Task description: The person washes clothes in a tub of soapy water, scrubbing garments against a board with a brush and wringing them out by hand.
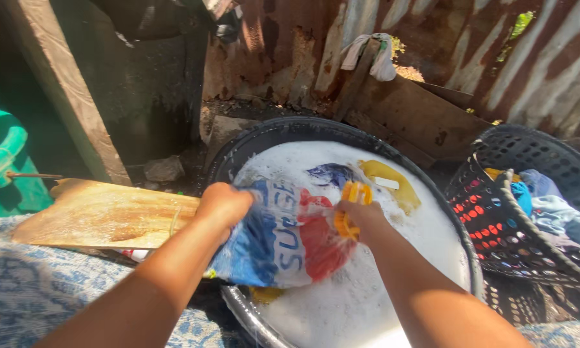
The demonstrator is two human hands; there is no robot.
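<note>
My left hand (222, 205) grips the top edge of a plastic bag (283, 241) coloured blue, white and red, held over a large dark wash basin (264, 136) full of white suds. My right hand (366, 219) holds a yellow plastic scoop (352, 201) at the bag's right edge. A yellow cloth (389, 182) and a blue cloth (332, 173) lie half sunk in the foam behind the bag.
A wet wooden washboard (103, 214) lies left of the basin. A black laundry basket (528, 193) with clothes stands at the right. A green bucket (6, 164) sits far left. Rusty corrugated sheets (483, 58) and planks form the back wall.
</note>
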